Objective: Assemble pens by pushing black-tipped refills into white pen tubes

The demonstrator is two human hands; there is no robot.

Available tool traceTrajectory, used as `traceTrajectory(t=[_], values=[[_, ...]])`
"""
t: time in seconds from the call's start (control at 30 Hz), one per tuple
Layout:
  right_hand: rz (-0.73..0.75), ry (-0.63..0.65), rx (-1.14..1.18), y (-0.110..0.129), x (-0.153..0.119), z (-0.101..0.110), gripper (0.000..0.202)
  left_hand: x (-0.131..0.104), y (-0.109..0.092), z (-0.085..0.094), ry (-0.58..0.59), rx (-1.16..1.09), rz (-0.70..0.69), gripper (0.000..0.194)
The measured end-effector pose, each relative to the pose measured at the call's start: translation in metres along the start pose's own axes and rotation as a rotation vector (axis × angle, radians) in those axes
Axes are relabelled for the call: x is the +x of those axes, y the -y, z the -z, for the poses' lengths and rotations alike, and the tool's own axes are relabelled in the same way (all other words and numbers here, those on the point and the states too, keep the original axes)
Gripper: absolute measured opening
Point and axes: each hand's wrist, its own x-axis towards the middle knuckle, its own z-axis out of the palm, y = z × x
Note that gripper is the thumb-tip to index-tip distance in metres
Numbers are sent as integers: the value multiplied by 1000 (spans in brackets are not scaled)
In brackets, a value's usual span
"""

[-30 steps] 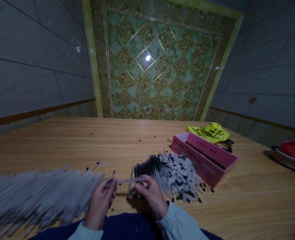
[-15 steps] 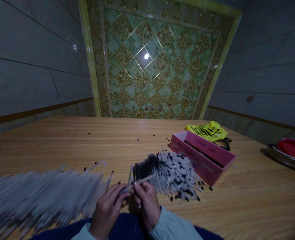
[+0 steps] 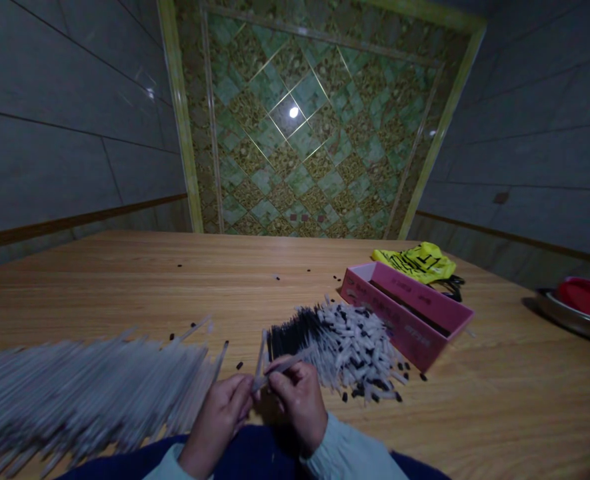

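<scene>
Above the table's near edge, a thin pale translucent tube (image 3: pixel 291 363) slants up to the right between my hands. My left hand (image 3: pixel 227 403) is closed in a pinch at its lower end. My right hand (image 3: pixel 301 398) pinches it farther along, its tip jutting past the fingers. Just beyond my right hand lies a heap of slim sticks (image 3: pixel 295 333), dark at one end, with whitish pieces (image 3: pixel 359 340) piled over it. Left of my left hand is a broad stack of long translucent tubes (image 3: pixel 95 387). Small details at my fingertips are blurred.
A pink open box (image 3: pixel 415 327) stands right of the heap, with a yellow bag (image 3: pixel 417 261) behind it. Small black plugs (image 3: pixel 345 397) are scattered about. At the far right sits a metal tray (image 3: pixel 575 319) holding something red. A tiled wall (image 3: pixel 299 180) rises behind.
My left hand's fingers have curled in and drawn slightly down around the tube's end. My right hand has shifted slightly right, its fingers now covering more of the tube.
</scene>
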Motion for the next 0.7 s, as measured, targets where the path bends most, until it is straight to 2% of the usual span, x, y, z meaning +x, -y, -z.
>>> traceTrajectory(t=[0.13, 0.2, 0.23, 0.27, 0.33, 0.43, 0.5, 0.57, 0.7], values=[[109, 135, -62, 8, -3, 4, 13, -2, -3, 4, 253, -325, 314, 42], [115, 183, -69, 8, -3, 5, 13, -3, -4, 5, 321, -393, 381, 40], [105, 174, -63, 8, -3, 4, 15, -3, -4, 4, 317, -398, 380, 41], [84, 144, -47, 6, -2, 4, 17, -3, -3, 2, 278, -379, 351, 41], [1, 50, 5, 0, 0, 4, 24, -2, -2, -2, 118, -261, 202, 41], [-128, -81, 103, -9, 3, 4, 33, -1, -1, -6, -124, 60, -148, 29], [-176, -123, 182, -14, 3, 3, 36, -1, -1, -6, -182, 237, -333, 23], [-194, -135, 246, -16, 2, 0, 37, -2, -1, -4, -191, 320, -411, 20], [-168, -71, 231, -12, 1, -3, 35, -5, -2, 0, -201, 330, -374, 18]])
